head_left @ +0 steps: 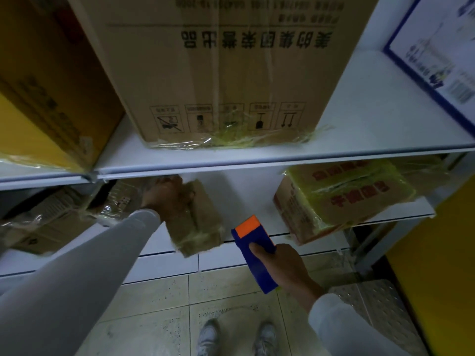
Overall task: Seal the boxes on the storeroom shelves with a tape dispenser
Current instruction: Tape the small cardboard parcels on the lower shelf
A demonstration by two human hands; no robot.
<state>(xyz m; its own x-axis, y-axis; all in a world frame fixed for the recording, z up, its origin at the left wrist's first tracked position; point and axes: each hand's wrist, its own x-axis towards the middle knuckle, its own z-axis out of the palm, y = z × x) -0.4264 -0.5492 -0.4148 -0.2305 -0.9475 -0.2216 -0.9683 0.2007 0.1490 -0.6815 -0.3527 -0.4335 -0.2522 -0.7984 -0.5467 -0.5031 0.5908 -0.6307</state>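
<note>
**Small box half off the lower shelf, dispenser held clear**

Nearest us, the right hand (282, 268) is wrapped round a blue plastic dispenser (257, 255) with an orange end, held in front of the lower shelf (244, 201) and touching no box. Beyond it, the left hand (164, 194) reaches under the upper shelf (257, 154); its fingers appear to grip the top of a small box (198, 222), though blur leaves the hold uncertain. That box is tilted and overhangs the shelf's front edge. We judge it could slip to the tiled floor, since its crinkled film wrap looks slick and only one hand steadies it. At the lower shelf's right end sits a box (341, 199) in yellow-green film, one corner past the edge. Farthest, a large corrugated carton (218, 73) with glossy tape strips stands on the upper shelf.
</note>
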